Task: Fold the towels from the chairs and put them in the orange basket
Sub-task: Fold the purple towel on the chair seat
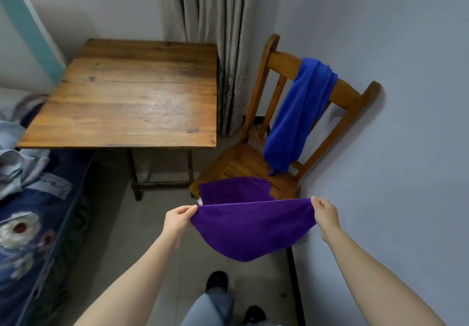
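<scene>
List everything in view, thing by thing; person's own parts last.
chair: one, brown wood, against right wall
table: one, brown wood, left of chair
blue towel: one, blue, draped over chair back
purple towel: one, purple, held stretched before chair, far part on its seat
curtain: one, grey striped, behind table
bedding: one, dark blue floral, far left
shoes: two, black, bottom edge
left hand: one, pinches purple towel's left corner
right hand: one, pinches its right corner

- One slatted wooden chair (pixel 243 160).
- One square plank-top wooden table (pixel 127 97).
- One royal-blue fleecy towel (pixel 299 112).
- One purple fleecy towel (pixel 253 229) for certain; a purple patch (pixel 233 188) behind it may be a second, I cannot tell.
- Two bare hands: left hand (pixel 177 217), right hand (pixel 326 214).
- Two black shoes (pixel 216 281).
- One striped beige curtain (pixel 215 21).
</scene>
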